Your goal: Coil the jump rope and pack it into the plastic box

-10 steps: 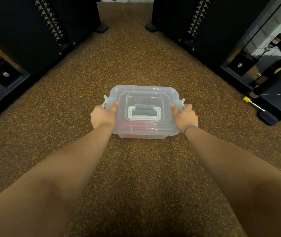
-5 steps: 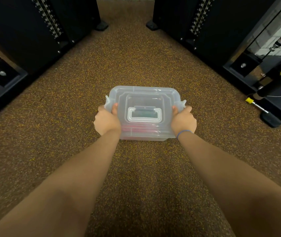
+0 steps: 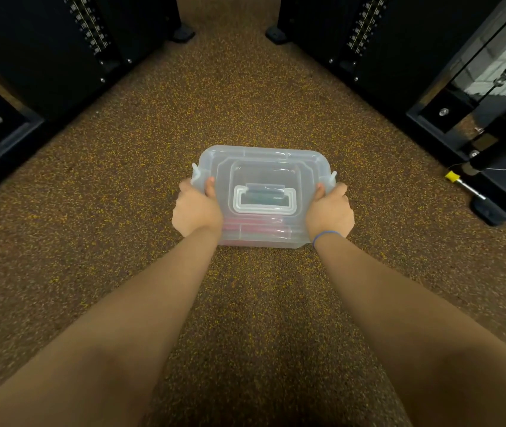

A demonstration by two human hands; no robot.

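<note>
A translucent plastic box [image 3: 261,161] with its lid on sits on the speckled brown floor in front of me. The lid has a folded white carry handle [image 3: 263,201] in its middle. Through the near wall I see the pink handles of the jump rope [image 3: 257,231] inside; the cord is hidden. My left hand [image 3: 196,209] grips the box's left side, thumb on the lid beside the left clip. My right hand [image 3: 331,212], with a blue band at the wrist, grips the right side the same way.
Black weight-stack machines [image 3: 60,57] stand to the left and right [image 3: 384,50] of the floor strip. A yellow-capped metal pin [image 3: 461,184] and a thin cable lie at the right by a machine base [image 3: 492,208].
Both hands have slid from the side clips toward the near corners of the box and closed tighter on it. The box has shifted slightly toward me.
</note>
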